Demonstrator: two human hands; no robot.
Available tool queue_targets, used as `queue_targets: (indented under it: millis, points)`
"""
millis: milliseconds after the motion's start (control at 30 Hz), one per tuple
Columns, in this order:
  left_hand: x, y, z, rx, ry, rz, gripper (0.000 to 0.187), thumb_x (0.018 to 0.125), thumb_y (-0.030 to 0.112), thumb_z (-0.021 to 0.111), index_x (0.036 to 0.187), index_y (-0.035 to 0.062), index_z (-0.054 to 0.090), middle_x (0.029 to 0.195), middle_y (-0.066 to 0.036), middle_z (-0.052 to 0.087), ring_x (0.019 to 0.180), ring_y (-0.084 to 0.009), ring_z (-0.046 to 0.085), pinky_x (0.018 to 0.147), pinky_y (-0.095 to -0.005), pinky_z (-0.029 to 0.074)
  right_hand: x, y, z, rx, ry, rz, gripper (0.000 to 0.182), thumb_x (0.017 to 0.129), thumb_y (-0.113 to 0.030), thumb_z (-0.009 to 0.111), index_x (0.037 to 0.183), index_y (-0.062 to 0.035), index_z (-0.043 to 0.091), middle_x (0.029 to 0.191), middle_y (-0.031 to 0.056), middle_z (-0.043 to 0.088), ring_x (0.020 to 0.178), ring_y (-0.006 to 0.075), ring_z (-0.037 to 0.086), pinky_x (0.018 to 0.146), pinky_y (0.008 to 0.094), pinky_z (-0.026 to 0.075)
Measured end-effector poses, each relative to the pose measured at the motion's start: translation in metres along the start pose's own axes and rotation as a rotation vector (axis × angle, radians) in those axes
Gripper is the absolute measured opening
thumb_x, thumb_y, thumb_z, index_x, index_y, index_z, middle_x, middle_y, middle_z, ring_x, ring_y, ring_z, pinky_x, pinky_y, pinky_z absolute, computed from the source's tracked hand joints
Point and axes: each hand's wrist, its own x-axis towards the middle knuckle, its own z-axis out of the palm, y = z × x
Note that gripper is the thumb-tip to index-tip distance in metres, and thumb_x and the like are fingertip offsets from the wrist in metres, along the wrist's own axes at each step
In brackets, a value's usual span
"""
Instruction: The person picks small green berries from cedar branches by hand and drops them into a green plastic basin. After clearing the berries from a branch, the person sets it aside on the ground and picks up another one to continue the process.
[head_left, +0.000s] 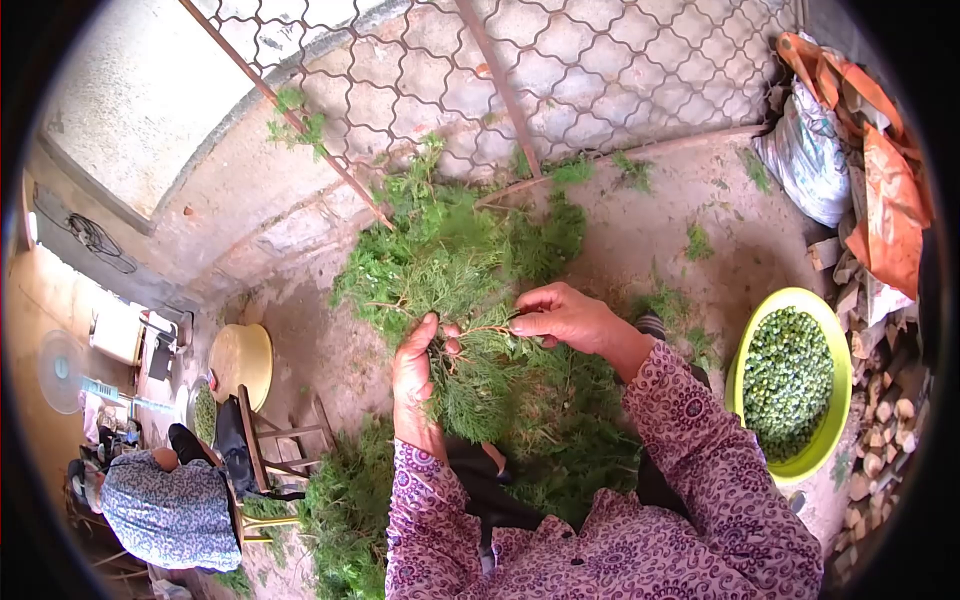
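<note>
My left hand [412,372] is closed around a feathery green conifer-like branch [470,385] in front of my body. The thumb and fingers of my right hand [575,322] pinch a thin brownish twig [490,330] of that branch from the right side. Behind both hands lies a big heap of the same green branches [440,240], spreading toward the wire mesh. More cut greenery [570,450] rests below my hands, over and around my legs. Whether a small fruit sits between my right fingertips is too small to tell.
At right stands a yellow-green basin [737,390] of small round green fruits [790,380], beside stacked firewood [880,430] and sacks [810,150]. A metal mesh [620,80] leans at the back. A seated person [170,510] and a wooden chair [285,440] are at left.
</note>
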Motion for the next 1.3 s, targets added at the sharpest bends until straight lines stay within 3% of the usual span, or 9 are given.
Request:
queue_targets:
  millis: [133,200,533,633,733,933,1133,1167,1300]
  points:
    - [-0.003,-0.002,0.006,0.112,0.021,0.054,0.015,0.083,0.016,0.055,0.091,0.0045,0.048,0.075,-0.011,0.057,0.056,-0.0162,0.051,0.047,-0.0239,0.041,0.006,0.008,0.002,-0.185,0.168,-0.164,0.019,0.072,-0.022,0.064,0.074,-0.0030,0.060,0.060,0.0002,0.051,0.052,0.0081,0.043,0.048,0.0253,0.035]
    - [-0.004,-0.003,0.012,0.188,0.035,0.058,0.016,0.084,0.017,0.055,0.090,0.0032,0.048,0.075,-0.012,0.058,0.056,-0.0163,0.051,0.048,-0.0241,0.042,0.012,0.019,0.002,-0.506,0.416,-0.337,0.019,0.066,-0.020,0.063,0.074,-0.0019,0.060,0.061,0.0091,0.055,0.053,0.0179,0.050,0.052,0.0315,0.040]
    - [0.000,-0.001,0.003,0.290,0.034,0.162,0.019,0.085,0.021,0.053,0.087,0.0016,0.050,0.070,-0.009,0.058,0.055,-0.0138,0.051,0.049,-0.0219,0.040,0.011,0.020,-0.018,-1.037,0.714,-0.485,0.015,0.069,-0.016,0.063,0.072,-0.0017,0.058,0.063,0.0068,0.053,0.058,0.0165,0.052,0.050,0.0287,0.039]
    - [-0.005,0.005,0.002,0.230,0.089,0.150,0.018,0.084,0.020,0.055,0.088,0.0035,0.049,0.072,-0.008,0.056,0.056,-0.0141,0.050,0.050,-0.0225,0.040,0.004,0.008,-0.023,0.114,0.272,-0.012,0.010,0.077,-0.008,0.054,0.086,-0.0059,0.052,0.068,0.0020,0.053,0.058,0.0100,0.049,0.044,0.0212,0.032]
    - [0.000,0.006,-0.006,0.102,0.052,0.139,0.018,0.084,0.020,0.055,0.088,0.0043,0.049,0.072,-0.008,0.055,0.057,-0.0144,0.049,0.049,-0.0224,0.040,0.005,0.015,-0.014,0.395,0.092,-0.051,0.009,0.078,-0.005,0.052,0.086,-0.0070,0.050,0.074,0.0028,0.052,0.059,0.0096,0.048,0.044,0.0208,0.032]
    - [-0.007,0.011,-0.001,0.029,0.064,0.155,0.016,0.083,0.018,0.057,0.088,0.0047,0.049,0.073,-0.008,0.054,0.058,-0.0145,0.049,0.051,-0.0225,0.041,0.010,0.027,-0.008,0.605,-0.016,-0.067,0.013,0.080,-0.012,0.055,0.091,-0.0084,0.051,0.079,0.0005,0.052,0.066,0.0098,0.050,0.049,0.0207,0.037]
    - [-0.007,0.012,-0.002,-0.033,0.076,0.162,0.016,0.083,0.018,0.057,0.088,0.0054,0.049,0.073,-0.007,0.053,0.057,-0.0144,0.048,0.051,-0.0227,0.041,0.013,0.033,0.009,0.543,0.059,-0.017,0.022,0.082,-0.025,0.059,0.097,-0.0112,0.050,0.079,-0.0031,0.052,0.067,0.0078,0.051,0.054,0.0211,0.040]
    - [-0.007,0.012,-0.002,-0.036,0.083,0.162,0.016,0.083,0.018,0.057,0.088,0.0054,0.049,0.073,-0.007,0.053,0.058,-0.0144,0.048,0.051,-0.0227,0.041,0.012,0.034,0.015,0.545,0.058,0.002,0.024,0.080,-0.028,0.061,0.096,-0.0126,0.052,0.080,-0.0051,0.049,0.064,0.0060,0.044,0.053,0.0195,0.035]
    - [-0.003,0.007,-0.004,-0.006,0.065,0.173,0.016,0.083,0.018,0.057,0.088,0.0059,0.048,0.073,-0.007,0.054,0.057,-0.0141,0.049,0.050,-0.0227,0.041,0.017,0.040,0.020,0.591,-0.072,-0.014,0.024,0.079,-0.024,0.062,0.098,-0.0119,0.054,0.081,-0.0050,0.050,0.065,0.0072,0.045,0.053,0.0203,0.036]
